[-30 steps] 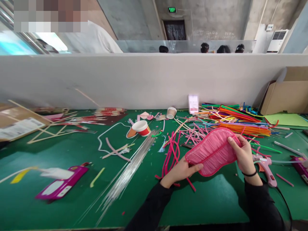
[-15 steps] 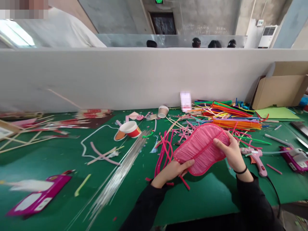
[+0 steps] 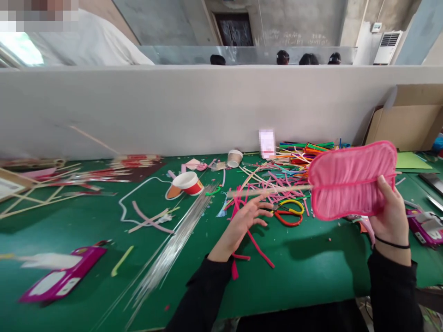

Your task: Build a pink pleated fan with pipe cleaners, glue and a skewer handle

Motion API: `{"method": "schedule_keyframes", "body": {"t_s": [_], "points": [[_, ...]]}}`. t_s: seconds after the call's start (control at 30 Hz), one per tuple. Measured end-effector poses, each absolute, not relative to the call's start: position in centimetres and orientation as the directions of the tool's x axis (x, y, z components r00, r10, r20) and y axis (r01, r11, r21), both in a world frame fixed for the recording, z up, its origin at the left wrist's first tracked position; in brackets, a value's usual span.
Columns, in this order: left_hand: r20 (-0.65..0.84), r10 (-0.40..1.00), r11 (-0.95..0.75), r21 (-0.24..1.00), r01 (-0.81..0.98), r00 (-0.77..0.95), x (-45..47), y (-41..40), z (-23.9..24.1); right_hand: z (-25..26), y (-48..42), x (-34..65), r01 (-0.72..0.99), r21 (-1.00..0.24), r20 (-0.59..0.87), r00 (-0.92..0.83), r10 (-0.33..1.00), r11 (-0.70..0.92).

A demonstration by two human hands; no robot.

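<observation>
My right hand (image 3: 391, 216) is closed on one end of a pink panel (image 3: 349, 203) with rounded lobes, a fuzzy darker pink rim and a rib along its middle. From the opposite end a thin pale stick (image 3: 277, 190) sticks out to the left, like the handle of a fan. My left hand (image 3: 244, 223) is open just below that stick, with its fingers apart and holding nothing. Under and around it lie hot-pink pipe cleaners (image 3: 261, 251). Scissors (image 3: 290, 214) with yellow and red handles rest between the hands on the green table.
Silvery wires (image 3: 169, 251) lie left of my left hand. A paper cup (image 3: 188, 183) and coloured pipe cleaners (image 3: 325, 146) sit further back. Purple devices (image 3: 64, 272) are at both sides. A partition (image 3: 194, 110) borders the table, with a cardboard box (image 3: 411, 115) at right.
The pink panel has swung up and right in my right hand, showing the stick and uncovering the scissors. My left hand has let go of the panel and opened.
</observation>
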State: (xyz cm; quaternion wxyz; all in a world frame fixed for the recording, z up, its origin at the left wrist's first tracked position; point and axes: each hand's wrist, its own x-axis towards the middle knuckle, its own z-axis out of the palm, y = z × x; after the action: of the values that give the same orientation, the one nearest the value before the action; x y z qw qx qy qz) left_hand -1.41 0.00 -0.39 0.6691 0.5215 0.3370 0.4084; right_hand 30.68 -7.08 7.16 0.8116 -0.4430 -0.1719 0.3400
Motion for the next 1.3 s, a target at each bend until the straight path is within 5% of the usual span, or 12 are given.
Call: {"method": "schedule_keyframes", "body": {"t_s": [0.2, 0.4, 0.63, 0.73, 0.83, 0.9, 1.03, 1.3], "points": [[0.151, 0.815, 0.06, 0.938, -0.341, 0.56, 0.0, -1.1, -1.8, 5.5, -6.6, 22.8, -0.584, -0.762, -0.16, 0.589, 0.792, 0.281], [-0.093, 0.898, 0.248, 0.915, -0.319, 0.431, -0.5, -2.0, -3.1, 1.5, -6.3, 14.4, -0.621, -0.774, -0.148, 0.362, 0.921, 0.119], [-0.276, 0.933, 0.358, 0.645, -0.675, 0.231, -0.6, -1.2, -1.7, -0.8, -7.1, 16.0, -0.347, -0.938, -0.094, 0.19, 0.977, -0.023], [-0.319, 0.92, 0.385, 0.612, -0.691, 0.23, -0.7, -1.1, -1.4, -0.3, -8.9, 20.3, 0.062, -0.997, 0.065, 0.18, 0.981, 0.055], [-0.354, 0.92, 0.362, 0.6, -0.714, 0.168, -0.8, -1.2, -1.0, 0.1, -11.9, 26.5, 0.654, -0.756, 0.153, 0.18, 0.972, -0.002], [-0.372, 0.923, 0.318, 0.586, -0.745, 0.101, -0.7, -1.1, -0.7, -0.2, -14.1, 30.8, 0.85, -0.497, 0.208, 0.314, 0.926, -0.177], [-0.384, 0.923, 0.25, 0.55, -0.797, 0.024, -0.7, -0.7, 0.0, -2.0, -16.9, 36.7, 0.842, -0.098, 0.013, 0.535, 0.845, -0.531], [-0.35, 0.934, 0.135, 0.544, -0.828, -0.078, -1.3, -0.1, 0.9, -2.6, -13.7, 36.1, 0.904, -0.02, -0.072, 0.426, 0.902, -0.428]]}}
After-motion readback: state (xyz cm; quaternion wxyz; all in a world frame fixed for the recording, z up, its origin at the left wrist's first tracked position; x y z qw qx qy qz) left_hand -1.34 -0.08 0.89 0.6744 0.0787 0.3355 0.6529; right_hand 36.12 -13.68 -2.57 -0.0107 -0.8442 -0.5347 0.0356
